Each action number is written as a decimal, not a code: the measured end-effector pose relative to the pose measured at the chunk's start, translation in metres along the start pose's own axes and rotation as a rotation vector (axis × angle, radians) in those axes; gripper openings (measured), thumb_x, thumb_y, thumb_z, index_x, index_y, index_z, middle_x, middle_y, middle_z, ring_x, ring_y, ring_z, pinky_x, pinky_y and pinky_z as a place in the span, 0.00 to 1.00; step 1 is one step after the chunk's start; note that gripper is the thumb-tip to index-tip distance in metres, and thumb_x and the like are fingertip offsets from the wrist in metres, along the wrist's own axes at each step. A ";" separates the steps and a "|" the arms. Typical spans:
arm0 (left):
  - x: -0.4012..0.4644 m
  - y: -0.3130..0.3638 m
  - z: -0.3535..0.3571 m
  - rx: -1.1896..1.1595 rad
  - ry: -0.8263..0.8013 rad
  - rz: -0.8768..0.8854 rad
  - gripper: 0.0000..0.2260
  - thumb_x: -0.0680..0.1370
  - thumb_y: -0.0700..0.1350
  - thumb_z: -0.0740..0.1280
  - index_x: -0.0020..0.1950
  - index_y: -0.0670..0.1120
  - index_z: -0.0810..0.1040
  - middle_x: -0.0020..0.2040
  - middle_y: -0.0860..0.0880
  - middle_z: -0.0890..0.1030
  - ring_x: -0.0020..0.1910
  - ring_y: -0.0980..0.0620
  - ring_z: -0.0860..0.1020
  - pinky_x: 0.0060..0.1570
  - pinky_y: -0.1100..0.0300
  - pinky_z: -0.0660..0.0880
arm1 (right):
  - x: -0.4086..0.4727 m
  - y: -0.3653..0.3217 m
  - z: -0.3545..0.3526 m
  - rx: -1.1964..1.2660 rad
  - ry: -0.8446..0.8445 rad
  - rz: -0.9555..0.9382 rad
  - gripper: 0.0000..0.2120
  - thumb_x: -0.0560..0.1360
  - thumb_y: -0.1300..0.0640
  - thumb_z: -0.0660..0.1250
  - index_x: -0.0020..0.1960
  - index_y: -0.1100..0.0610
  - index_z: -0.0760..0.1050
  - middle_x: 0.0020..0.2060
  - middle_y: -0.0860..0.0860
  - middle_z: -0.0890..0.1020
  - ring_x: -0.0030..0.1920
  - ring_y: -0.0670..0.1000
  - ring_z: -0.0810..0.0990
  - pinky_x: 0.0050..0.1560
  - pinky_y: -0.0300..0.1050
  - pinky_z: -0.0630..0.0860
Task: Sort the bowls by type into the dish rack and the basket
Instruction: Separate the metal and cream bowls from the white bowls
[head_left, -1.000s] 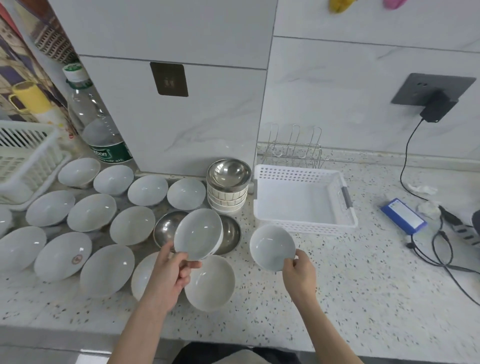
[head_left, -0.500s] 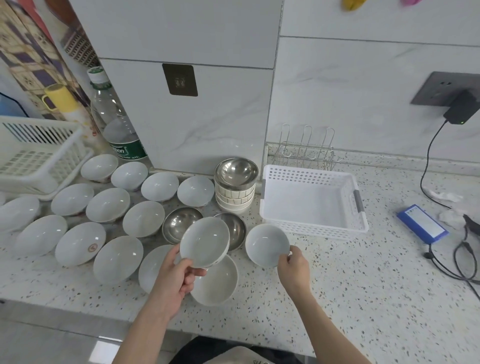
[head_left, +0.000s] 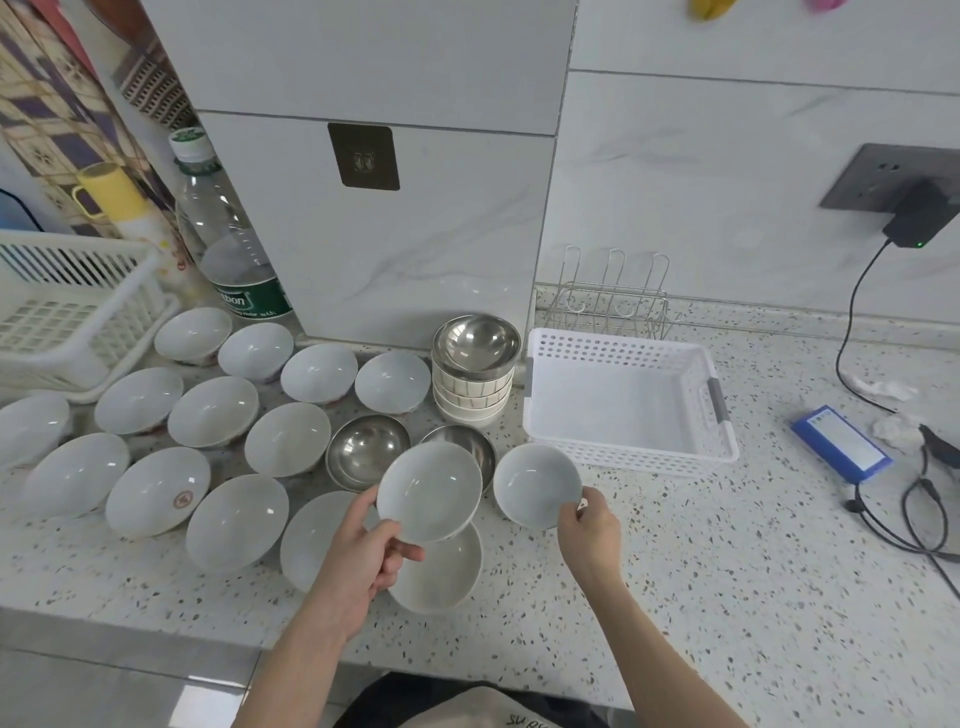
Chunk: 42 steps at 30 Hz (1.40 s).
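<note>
The left hand (head_left: 363, 556) pinches a white bowl (head_left: 429, 491) by its rim above the counter (head_left: 727, 571) and the right hand (head_left: 589, 530) grips a smaller bowl (head_left: 537, 486) just before the white basket (head_left: 631, 397), wire dish rack (head_left: 613, 296) behind it

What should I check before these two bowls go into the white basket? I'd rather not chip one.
1. Left hand grips its white bowl by the rim: ok.
2. Right hand pinches the smaller white bowl at its edge: ok.
3. White basket has nothing in it: ok.
4. Wire rack behind the basket has free slots: ok.
5. The two held bowls are apart, not knocking: ok.
6. Both bowls are the same type: cannot tell; they differ in width.
</note>
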<state>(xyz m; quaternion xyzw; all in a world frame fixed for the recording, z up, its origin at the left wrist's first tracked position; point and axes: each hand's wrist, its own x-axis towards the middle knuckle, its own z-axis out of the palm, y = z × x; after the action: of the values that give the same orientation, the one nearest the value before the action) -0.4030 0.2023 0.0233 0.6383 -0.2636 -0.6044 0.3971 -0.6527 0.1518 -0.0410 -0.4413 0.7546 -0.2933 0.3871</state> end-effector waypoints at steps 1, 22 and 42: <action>-0.001 0.000 0.001 0.024 -0.006 0.005 0.21 0.80 0.34 0.59 0.67 0.56 0.71 0.35 0.35 0.83 0.23 0.55 0.65 0.22 0.64 0.62 | 0.000 0.001 -0.001 0.010 -0.009 0.010 0.16 0.80 0.56 0.57 0.65 0.60 0.71 0.35 0.53 0.80 0.32 0.50 0.76 0.31 0.44 0.72; -0.031 -0.043 0.073 0.512 -0.300 0.063 0.24 0.80 0.40 0.58 0.71 0.62 0.65 0.32 0.53 0.82 0.27 0.62 0.78 0.26 0.69 0.69 | -0.082 0.027 -0.066 -0.069 -0.255 -0.066 0.10 0.77 0.60 0.64 0.53 0.46 0.74 0.30 0.53 0.83 0.30 0.43 0.79 0.31 0.34 0.72; -0.028 -0.057 0.080 0.868 -0.247 0.229 0.43 0.66 0.52 0.76 0.73 0.66 0.54 0.50 0.57 0.80 0.47 0.57 0.81 0.51 0.51 0.81 | -0.068 0.040 -0.042 -0.177 -0.255 -0.125 0.12 0.79 0.60 0.60 0.60 0.56 0.74 0.26 0.50 0.72 0.24 0.46 0.66 0.25 0.37 0.62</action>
<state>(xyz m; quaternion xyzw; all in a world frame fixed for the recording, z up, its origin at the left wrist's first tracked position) -0.4938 0.2410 -0.0040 0.6356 -0.6062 -0.4620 0.1229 -0.6849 0.2342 -0.0282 -0.5531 0.6933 -0.1909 0.4206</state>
